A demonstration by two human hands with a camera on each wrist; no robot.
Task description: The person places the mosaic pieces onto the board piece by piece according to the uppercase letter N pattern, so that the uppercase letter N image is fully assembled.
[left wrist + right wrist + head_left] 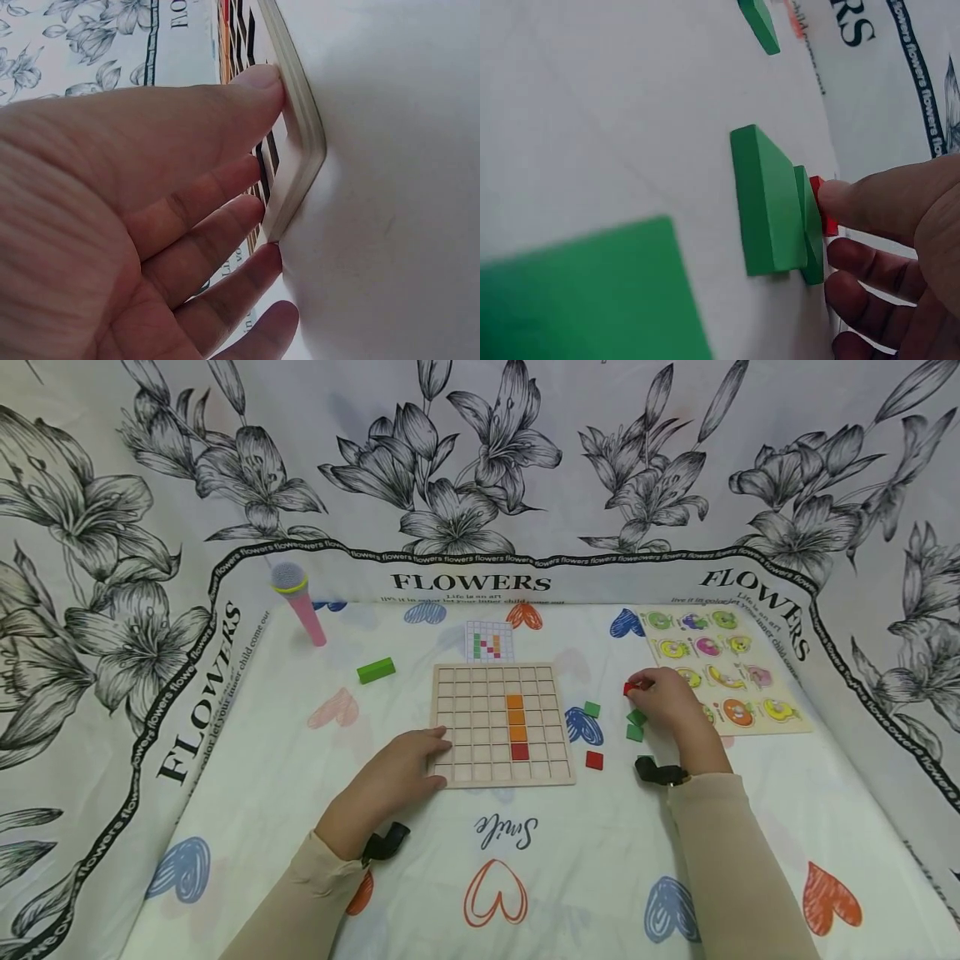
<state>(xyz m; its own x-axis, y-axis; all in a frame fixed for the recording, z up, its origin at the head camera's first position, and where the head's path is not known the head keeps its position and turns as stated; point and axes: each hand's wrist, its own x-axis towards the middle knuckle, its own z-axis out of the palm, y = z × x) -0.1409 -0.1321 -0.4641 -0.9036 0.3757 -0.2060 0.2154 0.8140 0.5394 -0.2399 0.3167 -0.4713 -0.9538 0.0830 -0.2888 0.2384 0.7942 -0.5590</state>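
A wooden grid board [495, 769] lies mid-table, with a column of orange tiles [516, 717] and one red square [520, 751] below them. My left hand [397, 770] rests against the board's left edge; in the left wrist view its thumb [259, 79] touches the rim near a corner, fingers loosely extended. To the right of the board, my right hand [666, 697] pinches a small red tile [628, 689] between thumb and fingers. Close by lie green tiles [634, 732], seen larger in the right wrist view as green blocks [769, 202]. Another red tile [594, 761] lies nearer the board.
Behind the board is a pattern card [490, 642] with coloured squares. A green bar [376, 671] and a pink toy microphone [303, 606] are at the left. A fruit picture board [738, 714] lies at the back right, partly behind my right hand.
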